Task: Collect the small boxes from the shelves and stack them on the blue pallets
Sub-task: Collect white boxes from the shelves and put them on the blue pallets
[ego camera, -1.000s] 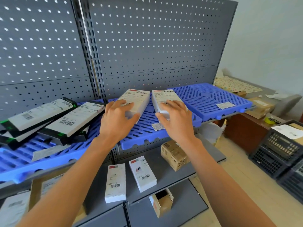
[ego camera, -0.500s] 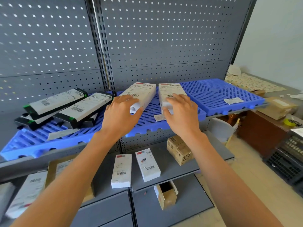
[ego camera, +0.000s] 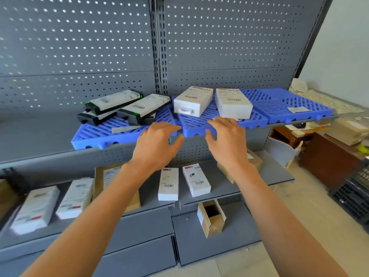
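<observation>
Centrally, two white rectangular cardboard boxes, the left box (ego camera: 192, 100) and the right box (ego camera: 232, 102), each with a printed barcode label, lie flat side by side on the middle blue pallet (ego camera: 199, 126), a slatted plastic grid resting on the upper grey metal shelf (ego camera: 60, 154). On the adjoining left pallet (ego camera: 95, 134): several long black boxes (ego camera: 127, 106) with white labels and green trim, loosely overlapped. A third pallet (ego camera: 279, 102) to the right carries a paper slip (ego camera: 298, 109). Both hands hover just in front of the middle pallet's front edge, palms down, holding nothing; the left hand (ego camera: 157, 144) has fingers loosely curved and spread, the right hand (ego camera: 227, 140) likewise. On the lower shelf (ego camera: 279, 176): two small white boxes (ego camera: 183, 183) lying flat, further white boxes (ego camera: 52, 204) at far left, blurred. Below, an open brown carton (ego camera: 211, 217) stands tilted. Behind all, grey perforated metal backing (ego camera: 219, 47).
</observation>
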Demonstrator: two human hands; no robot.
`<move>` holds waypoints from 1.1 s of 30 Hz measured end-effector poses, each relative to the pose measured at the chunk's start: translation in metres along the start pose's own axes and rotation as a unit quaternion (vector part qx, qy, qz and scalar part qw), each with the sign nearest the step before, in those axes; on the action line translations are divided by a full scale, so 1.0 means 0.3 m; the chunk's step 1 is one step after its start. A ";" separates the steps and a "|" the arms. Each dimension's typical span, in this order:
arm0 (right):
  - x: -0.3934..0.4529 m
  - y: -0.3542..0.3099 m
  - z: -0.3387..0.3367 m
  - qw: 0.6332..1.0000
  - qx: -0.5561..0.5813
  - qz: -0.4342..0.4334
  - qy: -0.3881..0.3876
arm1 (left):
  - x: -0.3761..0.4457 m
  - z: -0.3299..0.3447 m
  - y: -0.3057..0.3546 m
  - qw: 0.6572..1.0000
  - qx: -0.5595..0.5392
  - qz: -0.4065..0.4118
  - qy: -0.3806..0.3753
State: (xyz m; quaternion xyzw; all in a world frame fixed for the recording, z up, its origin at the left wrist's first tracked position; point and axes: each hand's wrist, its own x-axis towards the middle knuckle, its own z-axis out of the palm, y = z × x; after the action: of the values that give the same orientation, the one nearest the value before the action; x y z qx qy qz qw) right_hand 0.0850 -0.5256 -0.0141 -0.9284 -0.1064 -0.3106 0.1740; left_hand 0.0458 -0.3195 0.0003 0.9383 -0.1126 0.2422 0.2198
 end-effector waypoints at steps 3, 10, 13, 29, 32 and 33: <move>-0.103 -0.116 -0.014 0.999 0.022 -0.006 -0.034 | -0.136 -0.061 -0.037 1.000 0.013 -0.021 -0.011; -0.358 -0.307 -0.020 0.993 0.064 -0.006 -0.096 | -0.435 -0.137 -0.117 0.996 0.018 -0.075 -0.043; -0.438 -0.333 -0.017 0.990 0.071 -0.005 -0.120 | -0.511 -0.138 -0.131 0.992 0.024 -0.098 -0.071; -0.474 0.028 0.222 0.974 0.080 0.016 -0.211 | -0.437 0.249 -0.071 0.975 0.000 -0.160 -0.152; -0.460 0.131 0.309 0.969 0.079 0.011 -0.233 | -0.412 0.364 -0.074 0.967 0.004 -0.188 -0.175; -0.458 0.162 0.341 0.967 0.082 0.012 -0.240 | -0.409 0.399 -0.077 0.963 0.002 -0.201 -0.182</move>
State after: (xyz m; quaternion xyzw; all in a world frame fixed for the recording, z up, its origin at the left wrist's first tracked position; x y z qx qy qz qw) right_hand 0.0471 -0.5426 -0.1872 -0.9595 -0.1589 -0.0669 0.2228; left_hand -0.0035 -0.3423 -0.1641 0.9702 0.0409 0.0184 0.2382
